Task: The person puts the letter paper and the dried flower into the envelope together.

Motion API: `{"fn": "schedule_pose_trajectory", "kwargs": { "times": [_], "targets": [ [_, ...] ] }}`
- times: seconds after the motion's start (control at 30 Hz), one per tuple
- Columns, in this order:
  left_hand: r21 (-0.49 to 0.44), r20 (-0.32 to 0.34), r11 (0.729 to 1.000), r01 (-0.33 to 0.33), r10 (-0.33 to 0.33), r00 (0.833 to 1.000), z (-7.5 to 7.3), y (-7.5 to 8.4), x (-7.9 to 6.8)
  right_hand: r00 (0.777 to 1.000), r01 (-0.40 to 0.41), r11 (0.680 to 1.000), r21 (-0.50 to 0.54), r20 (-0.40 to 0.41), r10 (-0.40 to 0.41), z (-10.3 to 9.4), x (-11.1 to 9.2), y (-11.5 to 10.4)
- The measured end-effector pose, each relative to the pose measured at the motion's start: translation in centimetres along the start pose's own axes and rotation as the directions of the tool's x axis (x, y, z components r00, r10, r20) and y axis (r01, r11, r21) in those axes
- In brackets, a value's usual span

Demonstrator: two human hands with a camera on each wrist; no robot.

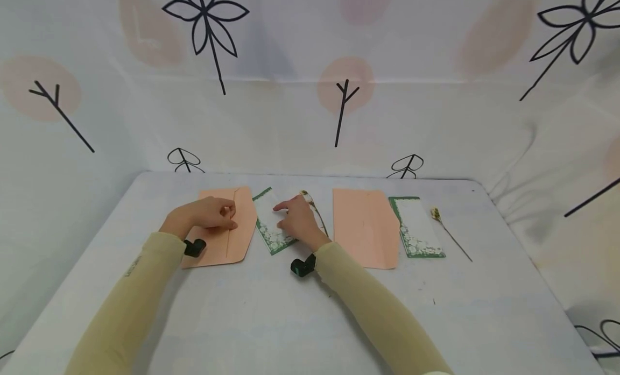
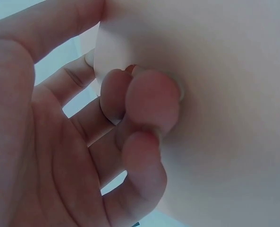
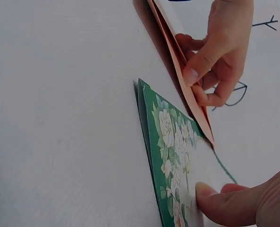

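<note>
My left hand (image 1: 208,212) is over the left peach envelope (image 1: 242,243), its thumb and curled fingers holding the paper near the flap crease. The right wrist view shows the envelope (image 3: 170,52) edge-on, its layers a little apart beside the left thumb. Next to it lies a slanted white card (image 1: 266,218) with a green floral border, one side meeting the flap edge. My right hand (image 1: 301,220) rests on this card with index finger and thumb stretched toward the envelope. Its thumb (image 3: 208,196) touches the printed face. A dried flower (image 1: 314,204) lies partly hidden beyond this hand.
Right of centre lies a second peach envelope (image 1: 363,230). Beside its flap is another green-bordered card (image 1: 420,230), then a dried flower (image 1: 450,236) on a thin stem. All are on a white table (image 1: 252,321) backed by a patterned cloth (image 1: 281,117).
</note>
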State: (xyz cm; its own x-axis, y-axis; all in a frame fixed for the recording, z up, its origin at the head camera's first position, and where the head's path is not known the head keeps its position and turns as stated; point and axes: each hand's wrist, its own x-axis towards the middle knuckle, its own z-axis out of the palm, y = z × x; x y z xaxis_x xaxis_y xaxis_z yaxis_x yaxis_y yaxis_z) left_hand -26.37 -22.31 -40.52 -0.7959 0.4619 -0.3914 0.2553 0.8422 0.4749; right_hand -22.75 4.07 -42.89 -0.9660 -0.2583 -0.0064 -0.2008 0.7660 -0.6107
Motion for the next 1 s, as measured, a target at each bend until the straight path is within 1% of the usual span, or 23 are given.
{"fn": "schedule_pose_trajectory", "kwargs": {
  "times": [0.2, 0.33, 0.47, 0.53, 0.67, 0.77, 0.9, 1.0],
  "targets": [
    [0.004, 0.001, 1.000, 0.013, -0.013, 1.000, 0.1, -0.1, 0.0, 0.999, -0.041, 0.998, 0.054, -0.011, 0.042, 0.2, -0.1, 0.3],
    [0.012, -0.004, 1.000, 0.016, -0.016, 1.000, 0.2, -0.1, 0.0, 0.997, -0.065, 0.995, 0.071, -0.024, 0.067, 0.0, -0.3, 0.6],
    [0.017, -0.008, 1.000, 0.016, -0.016, 1.000, 0.2, -0.1, -0.1, 0.997, -0.069, 0.994, 0.086, -0.039, 0.072, -0.5, -0.5, 0.9],
    [0.017, -0.009, 1.000, 0.019, -0.019, 1.000, 0.2, -0.1, -0.1, 0.997, -0.066, 0.992, 0.112, -0.039, 0.071, -0.7, -0.7, 1.1],
    [0.023, -0.011, 0.999, 0.022, -0.022, 1.000, 0.1, 0.0, -0.2, 0.998, -0.047, 0.989, 0.141, -0.029, 0.051, -0.9, -0.8, 1.5],
    [0.025, -0.012, 0.999, 0.021, -0.021, 1.000, 0.1, 0.0, -0.2, 0.999, -0.048, 0.984, 0.173, -0.017, 0.051, -1.0, -0.9, 1.8],
    [0.020, -0.011, 1.000, 0.016, -0.016, 1.000, 0.0, 0.1, -0.2, 0.998, -0.062, 0.973, 0.221, 0.017, 0.060, -1.5, -1.3, 2.1],
    [0.019, -0.011, 0.999, 0.026, -0.026, 1.000, 0.0, 0.2, -0.1, 0.997, -0.069, 0.970, 0.235, 0.046, 0.060, -2.0, -1.5, 2.1]
  ]
}}
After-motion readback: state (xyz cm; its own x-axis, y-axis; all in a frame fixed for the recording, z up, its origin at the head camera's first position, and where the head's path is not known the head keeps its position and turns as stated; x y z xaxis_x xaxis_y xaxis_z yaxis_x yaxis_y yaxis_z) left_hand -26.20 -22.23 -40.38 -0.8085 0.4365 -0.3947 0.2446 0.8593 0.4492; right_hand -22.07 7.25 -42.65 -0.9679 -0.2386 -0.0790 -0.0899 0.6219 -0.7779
